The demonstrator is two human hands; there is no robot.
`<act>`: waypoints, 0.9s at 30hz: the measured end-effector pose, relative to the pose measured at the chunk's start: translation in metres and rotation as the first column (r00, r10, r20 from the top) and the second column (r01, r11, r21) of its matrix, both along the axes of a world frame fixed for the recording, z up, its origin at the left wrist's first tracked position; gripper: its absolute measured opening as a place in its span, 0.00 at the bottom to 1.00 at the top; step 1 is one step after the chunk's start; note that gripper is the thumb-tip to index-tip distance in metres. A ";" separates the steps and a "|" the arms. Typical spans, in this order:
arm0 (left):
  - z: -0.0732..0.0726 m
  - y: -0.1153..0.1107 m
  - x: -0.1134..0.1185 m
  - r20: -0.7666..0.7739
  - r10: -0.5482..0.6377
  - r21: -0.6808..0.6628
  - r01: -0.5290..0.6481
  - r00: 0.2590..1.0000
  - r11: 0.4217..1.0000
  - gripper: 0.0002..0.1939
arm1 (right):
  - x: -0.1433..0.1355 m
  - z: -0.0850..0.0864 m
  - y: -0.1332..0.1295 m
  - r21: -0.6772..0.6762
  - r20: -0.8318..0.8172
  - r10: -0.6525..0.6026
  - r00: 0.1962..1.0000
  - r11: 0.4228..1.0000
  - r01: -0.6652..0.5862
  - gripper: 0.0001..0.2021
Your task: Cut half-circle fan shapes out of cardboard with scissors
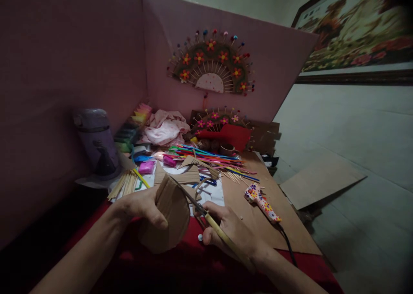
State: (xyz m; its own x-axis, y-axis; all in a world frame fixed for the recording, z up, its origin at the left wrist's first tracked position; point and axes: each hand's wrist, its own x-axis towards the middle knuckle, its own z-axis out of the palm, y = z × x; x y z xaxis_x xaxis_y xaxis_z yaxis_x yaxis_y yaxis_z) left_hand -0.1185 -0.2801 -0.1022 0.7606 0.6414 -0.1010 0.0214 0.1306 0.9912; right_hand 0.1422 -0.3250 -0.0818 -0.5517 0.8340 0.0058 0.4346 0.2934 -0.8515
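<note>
A rounded piece of brown cardboard (172,221) is gripped by my left hand (145,207), with the thumb on its front face and the fingers hidden behind it. My right hand (230,227) holds scissors (217,229) with pale yellow handles. The scissor blades are at the upper right edge of the cardboard and point up and to the left. Behind the blades, cut cardboard scraps (182,175) lie on a white sheet (214,194).
Colored pipe cleaners (209,155) and wooden sticks (123,185) lie beyond my hands. A flower-patterned glue gun (263,203) with a black cord rests on a cardboard sheet (290,236) at right. A purple bottle (98,145) stands at left. A decorated fan (211,64) hangs behind.
</note>
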 end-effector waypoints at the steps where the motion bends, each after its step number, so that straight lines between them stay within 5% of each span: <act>1: 0.000 0.000 0.000 -0.010 0.004 0.008 -0.004 1.000 1.000 0.28 | 0.000 0.000 0.000 -0.006 -0.001 0.004 1.000 1.000 -0.004 0.11; 13: 0.003 0.000 0.001 -0.068 -0.015 0.021 0.016 0.998 1.000 0.27 | -0.006 -0.016 -0.002 0.038 -0.015 -0.055 0.998 0.998 0.056 0.17; 18: 0.012 -0.003 0.014 -0.053 0.223 0.225 -0.206 0.973 0.952 0.26 | -0.008 -0.018 0.004 -0.088 -0.279 -0.181 0.943 0.983 0.163 0.19; 20: 0.022 -0.005 0.023 -0.065 0.423 0.496 -0.339 0.904 0.800 0.21 | -0.008 -0.016 0.008 -0.213 -0.412 -0.236 0.880 0.964 0.159 0.26; 23: 0.037 -0.004 0.034 0.049 0.628 0.909 -0.295 0.777 0.295 0.15 | -0.009 -0.009 0.012 -0.275 -0.568 -0.249 0.784 0.956 0.104 0.28; 25: 0.042 -0.001 0.037 0.162 0.655 0.975 -0.220 0.738 0.006 0.15 | -0.012 -0.003 0.013 -0.310 -0.637 -0.249 0.730 0.949 0.054 0.24; 27: 0.043 0.002 0.038 0.243 0.658 0.970 -0.186 0.712 -0.157 0.15 | -0.016 0.002 0.014 -0.366 -0.674 -0.264 0.690 0.931 -0.001 0.22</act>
